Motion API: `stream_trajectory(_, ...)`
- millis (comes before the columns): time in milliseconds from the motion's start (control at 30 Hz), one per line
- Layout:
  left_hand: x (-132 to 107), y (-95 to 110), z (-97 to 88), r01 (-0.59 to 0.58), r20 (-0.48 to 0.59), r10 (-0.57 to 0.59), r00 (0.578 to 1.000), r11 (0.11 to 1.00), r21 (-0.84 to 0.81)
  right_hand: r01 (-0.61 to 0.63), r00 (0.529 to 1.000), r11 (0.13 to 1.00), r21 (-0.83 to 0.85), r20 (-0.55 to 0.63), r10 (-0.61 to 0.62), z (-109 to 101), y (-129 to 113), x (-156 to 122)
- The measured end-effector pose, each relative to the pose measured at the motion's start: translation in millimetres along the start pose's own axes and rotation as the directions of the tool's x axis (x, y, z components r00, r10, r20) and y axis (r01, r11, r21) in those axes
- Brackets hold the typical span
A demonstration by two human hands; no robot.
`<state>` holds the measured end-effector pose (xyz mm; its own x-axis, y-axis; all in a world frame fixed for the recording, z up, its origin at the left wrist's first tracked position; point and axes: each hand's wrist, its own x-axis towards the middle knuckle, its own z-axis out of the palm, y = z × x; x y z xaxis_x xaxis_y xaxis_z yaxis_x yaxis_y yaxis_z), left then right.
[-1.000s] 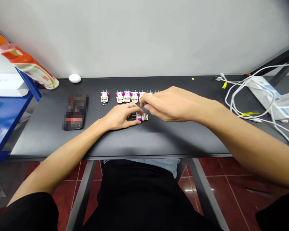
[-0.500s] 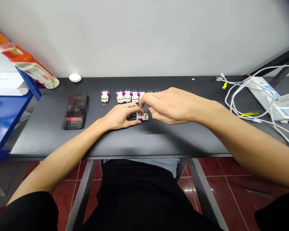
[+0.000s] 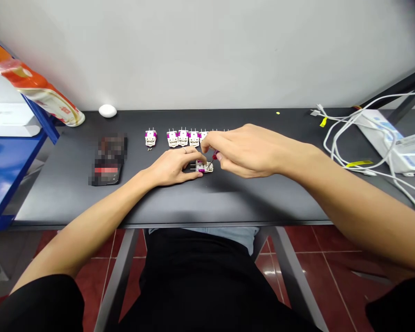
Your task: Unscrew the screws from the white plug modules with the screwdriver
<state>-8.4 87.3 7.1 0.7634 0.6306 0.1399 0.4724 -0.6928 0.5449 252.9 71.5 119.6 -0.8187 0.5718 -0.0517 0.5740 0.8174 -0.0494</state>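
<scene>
A white and purple plug [image 3: 201,170] lies on the dark table, its pins pointing left. My left hand [image 3: 174,167] grips it between thumb and fingers. In my right hand [image 3: 244,150] is a screwdriver with a red handle [image 3: 215,155]; most of the handle is hidden by the fingers. Its thin shaft slants down to the right part of the plug, and its tip appears to touch there. Behind the hands stands a row of similar plugs [image 3: 183,137], pins toward the wall, partly covered by my right hand. One more plug [image 3: 151,137] sits apart at left, with tiny screws [image 3: 149,149] before it.
At left lie a dark, blurred-out flat object [image 3: 107,161] and a white rounded object [image 3: 107,110]. An orange and white bottle [image 3: 51,94] leans near the blue shelf [image 3: 15,161]. White cables [image 3: 335,138] and a white-blue box [image 3: 383,138] are at right.
My right hand has turned slightly, so more of the screwdriver's red handle shows. The left hand and the plug under it stay in place.
</scene>
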Motion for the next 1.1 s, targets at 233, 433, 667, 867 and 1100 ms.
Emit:
stream_trajectory(233, -0.1, -3.5, 2.1, -0.018, -0.015, 0.019, 1.0, 1.0, 0.018, -0.016, 1.0, 0.999, -0.043, 0.024, 0.017, 0.8, -1.2, 3.4)
stream_trajectory(433, -0.2, -2.1, 2.0, -0.019, -0.015, 0.019, 1.0, 1.0, 0.008, 0.058, 0.998, 0.998, -0.013, -0.03, -0.058, 2.1, 0.0, 0.7)
stream_trajectory(667, -0.4, -2.7, 2.1, -0.015, -0.012, 0.015, 1.0, 1.0, 0.024, 0.006, 1.0, 0.999, -0.044, -0.005, -0.007, 3.4, 0.5, 2.7)
stream_trajectory(867, 0.0, -1.6, 1.3, -0.023, 0.0, 0.023, 1.0, 1.0, 0.001, 0.023, 0.999, 1.0, -0.013, -0.038, -0.024, 4.2, -0.1, 0.3)
stream_trajectory(1100, 0.0, -0.5, 1.1, -0.019, -0.001, 0.019, 1.0, 1.0, -0.003, -0.001, 1.0, 1.0, -0.024, -0.022, 0.0, 4.4, 1.2, 0.4)
